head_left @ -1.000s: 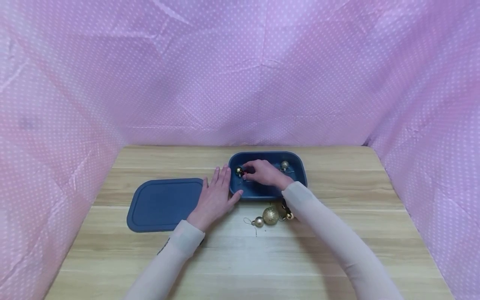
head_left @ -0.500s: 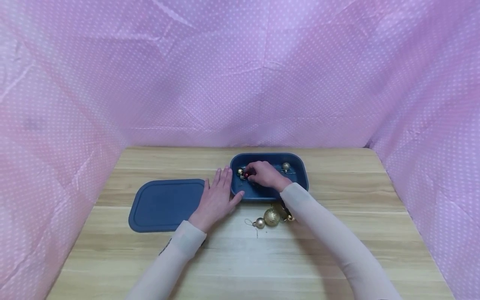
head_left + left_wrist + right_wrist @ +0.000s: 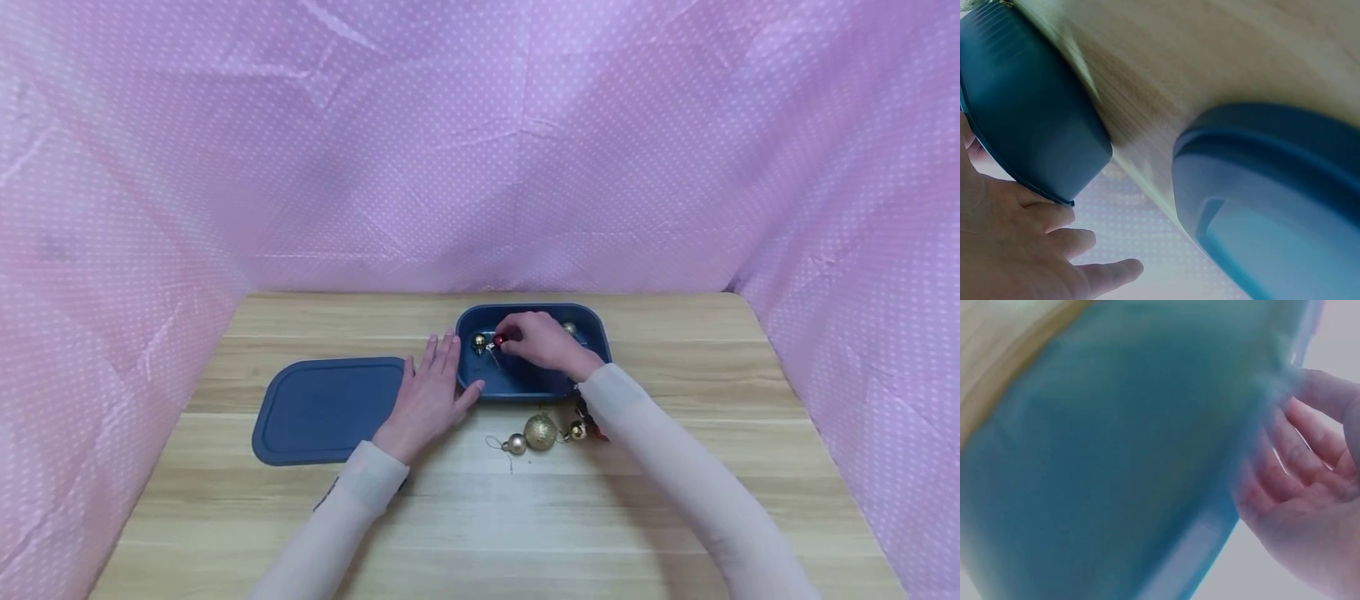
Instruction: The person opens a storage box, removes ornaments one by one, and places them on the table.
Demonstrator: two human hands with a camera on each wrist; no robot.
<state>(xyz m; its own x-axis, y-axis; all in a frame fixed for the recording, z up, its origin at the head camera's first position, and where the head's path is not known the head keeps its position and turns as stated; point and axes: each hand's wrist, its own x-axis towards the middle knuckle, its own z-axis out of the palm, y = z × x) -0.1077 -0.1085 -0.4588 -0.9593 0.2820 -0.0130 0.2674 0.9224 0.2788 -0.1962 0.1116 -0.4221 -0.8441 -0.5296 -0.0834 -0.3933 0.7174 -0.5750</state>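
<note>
A dark blue box [image 3: 517, 392] stands without a cover on the table. Inside its left half, my right hand [image 3: 547, 342] pinches a small red bauble [image 3: 499, 340] between thumb and forefinger, its cap and thread pointing down-left. Close to that sits a shiny gold bauble [image 3: 479, 342]. A pale gold bauble [image 3: 570, 328] lies at the box's back right, partly behind my hand. My left hand [image 3: 426, 402] has its fingers straight along the box's left wall; in the left wrist view the fingers [image 3: 1072, 240] spread at the rim. The right wrist view is blurred and hides the bauble.
Left of the hands lies the flat blue lid [image 3: 330, 410]. In front of the box are a small gold bauble [image 3: 517, 443], a larger glittery gold one [image 3: 541, 432] and another small one [image 3: 577, 430], beside darker ornaments partly under the right sleeve. Pink dotted cloth [image 3: 480, 167] surrounds the table.
My right hand has shifted slightly up and right, taking the red bauble away from the shiny gold one. More ornaments now show beside the right sleeve. My left hand keeps its place.
</note>
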